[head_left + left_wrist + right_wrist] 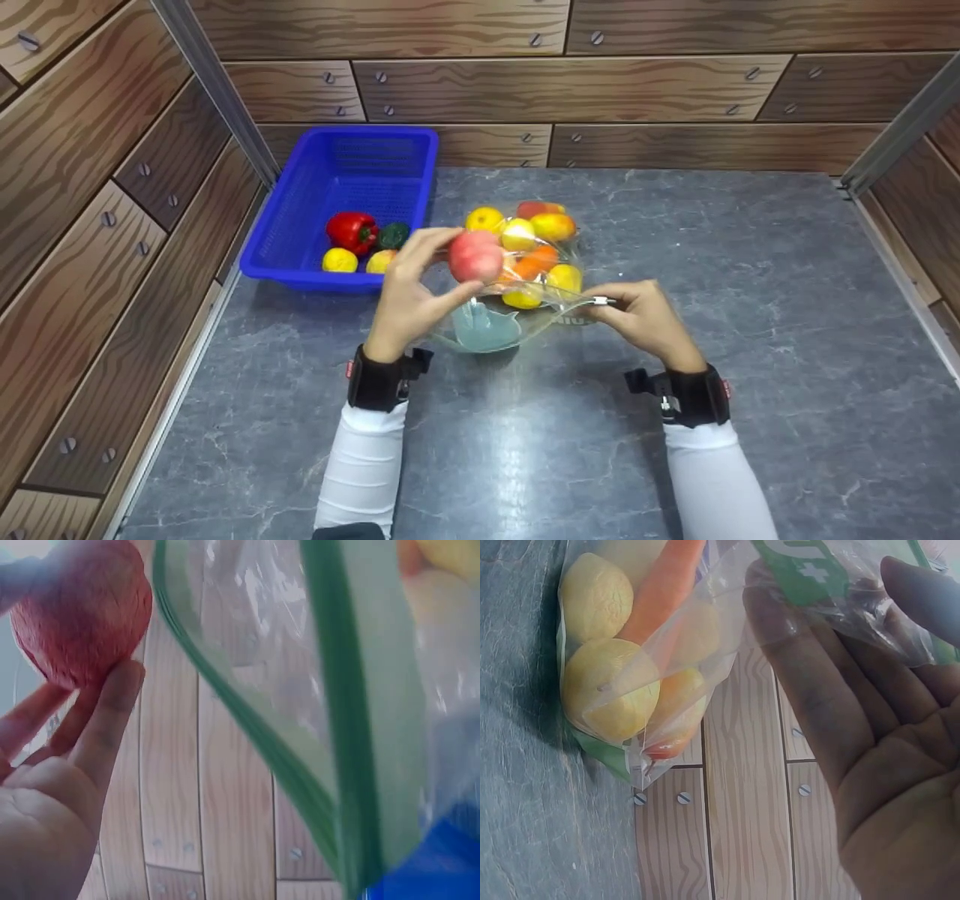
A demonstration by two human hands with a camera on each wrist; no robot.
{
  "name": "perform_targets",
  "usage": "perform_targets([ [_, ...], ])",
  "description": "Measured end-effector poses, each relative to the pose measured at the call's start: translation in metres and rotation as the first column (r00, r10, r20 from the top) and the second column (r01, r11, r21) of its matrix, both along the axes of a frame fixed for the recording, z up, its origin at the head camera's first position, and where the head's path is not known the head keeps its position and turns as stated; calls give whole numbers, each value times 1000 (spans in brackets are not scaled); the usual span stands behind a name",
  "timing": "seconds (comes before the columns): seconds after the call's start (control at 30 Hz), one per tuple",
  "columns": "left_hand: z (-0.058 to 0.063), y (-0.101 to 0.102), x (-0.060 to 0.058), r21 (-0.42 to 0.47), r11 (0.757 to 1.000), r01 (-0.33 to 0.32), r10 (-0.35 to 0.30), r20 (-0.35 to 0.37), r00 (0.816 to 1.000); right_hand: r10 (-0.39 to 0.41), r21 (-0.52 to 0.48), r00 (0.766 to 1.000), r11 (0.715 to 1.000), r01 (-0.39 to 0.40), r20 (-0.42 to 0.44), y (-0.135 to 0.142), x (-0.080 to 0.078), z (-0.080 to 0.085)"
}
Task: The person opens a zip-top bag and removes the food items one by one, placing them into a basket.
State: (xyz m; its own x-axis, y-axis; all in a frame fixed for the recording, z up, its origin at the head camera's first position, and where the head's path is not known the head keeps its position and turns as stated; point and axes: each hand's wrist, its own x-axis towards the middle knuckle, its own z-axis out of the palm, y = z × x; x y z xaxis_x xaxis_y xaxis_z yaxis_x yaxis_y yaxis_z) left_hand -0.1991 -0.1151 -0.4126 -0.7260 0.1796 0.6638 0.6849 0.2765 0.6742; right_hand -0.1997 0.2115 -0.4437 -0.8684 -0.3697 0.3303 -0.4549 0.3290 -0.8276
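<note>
My left hand (411, 296) holds a round red fruit (477, 256) with a finely wrinkled skin, fingers under it in the left wrist view. The fruit is at the mouth of a clear zip bag (486, 326), whose green seal strips (345, 690) stand apart. On the opposite side, my right hand (637, 319) pinches the bag's edge by a white slider (601, 301), thumb and fingers around the film. Inside the bag are a carrot (666, 600), several yellow fruits (611, 690) and a yellow-red fruit (553, 226).
A blue plastic basket (259, 259) stands at the back left. It contains a red bell pepper (352, 231), a dark green vegetable (393, 235) and yellow fruits (340, 260). Wood-patterned walls (570, 90) enclose the grey marbled table (750, 300).
</note>
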Motion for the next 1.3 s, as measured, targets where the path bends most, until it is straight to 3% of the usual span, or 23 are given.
perform_targets([
  [0.13,-3,-11,-10,-13,993,-117,117,-13,993,3,17,1000,1000,-3,4,1,-1,-1],
  [0.23,-4,-20,-21,-63,976,-208,206,-37,978,5,13,1000,1000,-5,5,2,-2,-2],
  [0.47,-1,-44,-53,-159,935,-317,318,-21,948,2,-7,1000,1000,-2,-14,2,-2,-1],
  [0.67,-2,-63,-77,-252,880,-402,427,51,903,3,2,1000,1000,-3,-12,2,-2,-2],
  [0.8,-1,-71,-92,-355,839,-412,479,124,869,7,-1,1000,1000,-7,-4,2,-2,-2],
  [1.07,-5,-74,-115,-531,772,-349,538,254,803,36,-26,999,999,-35,24,3,-1,-2],
  [1.3,-13,-72,-128,-606,718,-343,592,272,758,49,-38,998,998,-48,28,2,-1,-2],
])
